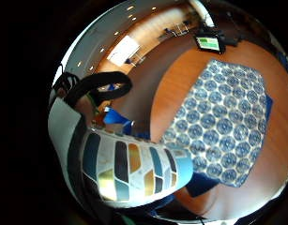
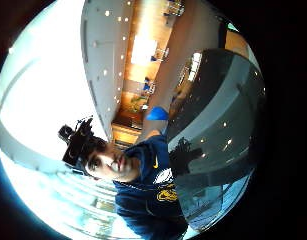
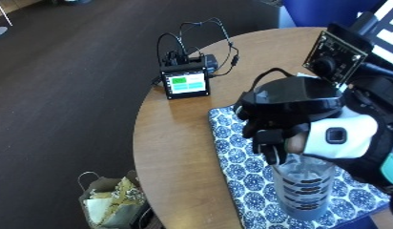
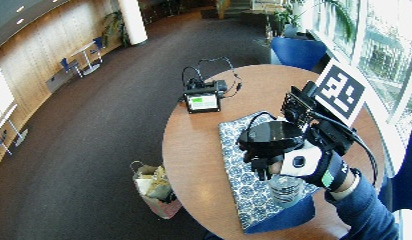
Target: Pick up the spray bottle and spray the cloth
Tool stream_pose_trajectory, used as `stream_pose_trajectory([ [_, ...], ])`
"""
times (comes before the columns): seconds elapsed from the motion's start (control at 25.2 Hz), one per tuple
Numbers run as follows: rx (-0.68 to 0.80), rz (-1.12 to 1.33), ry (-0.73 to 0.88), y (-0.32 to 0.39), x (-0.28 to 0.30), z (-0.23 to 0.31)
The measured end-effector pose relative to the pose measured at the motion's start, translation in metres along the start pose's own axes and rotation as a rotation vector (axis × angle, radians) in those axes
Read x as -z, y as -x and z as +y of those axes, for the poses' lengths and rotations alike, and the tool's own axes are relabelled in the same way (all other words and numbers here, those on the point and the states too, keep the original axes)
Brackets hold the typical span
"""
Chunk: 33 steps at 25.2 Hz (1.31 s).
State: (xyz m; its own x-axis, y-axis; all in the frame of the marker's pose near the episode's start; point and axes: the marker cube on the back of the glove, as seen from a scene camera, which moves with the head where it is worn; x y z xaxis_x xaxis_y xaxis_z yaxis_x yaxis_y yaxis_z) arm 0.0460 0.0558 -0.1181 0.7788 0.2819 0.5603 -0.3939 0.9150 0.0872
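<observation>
Blue-and-white patterned cloth (image 3: 247, 176) lies flat on the round wooden table (image 3: 177, 143), its long edge running well in from the table's curved rim, with a broad strip of bare wood between them. One corner in the wide outside view folds over to a plain blue underside. The gloved right hand (image 3: 298, 129) is raised above the cloth and grips the spray bottle (image 3: 304, 188) at its neck, black fingers (image 3: 266, 138) curled round the front under the glossy black spray head. The bottle's body is clear, ribbed plastic with dark bands, hanging upright below the hand over the cloth's near half; whether its base touches the fabric cannot be told. In the little-finger palm view a curved surface with coloured stripes sits close to the palm, the cloth spread beyond it. Past the cloth's far edge, near the table's rim, stands a small screen device (image 3: 186, 82) with looping black cables. On the dark floor beside the table sits a paper bag (image 3: 110, 200).
</observation>
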Motion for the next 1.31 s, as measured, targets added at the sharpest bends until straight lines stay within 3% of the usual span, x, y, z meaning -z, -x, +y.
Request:
stream_pose_trajectory([
  [0.24, 0.130, -0.078, -0.082, -0.011, -0.016, -0.020],
  [0.48, 0.036, -0.214, -0.205, -0.048, -0.027, -0.070],
  [0.75, -0.071, -0.153, -0.366, -0.098, -0.048, -0.143],
  [1.03, -0.114, -0.169, -0.392, -0.130, -0.080, -0.159],
  [1.31, -0.179, -0.114, -0.312, -0.134, -0.083, -0.151],
])
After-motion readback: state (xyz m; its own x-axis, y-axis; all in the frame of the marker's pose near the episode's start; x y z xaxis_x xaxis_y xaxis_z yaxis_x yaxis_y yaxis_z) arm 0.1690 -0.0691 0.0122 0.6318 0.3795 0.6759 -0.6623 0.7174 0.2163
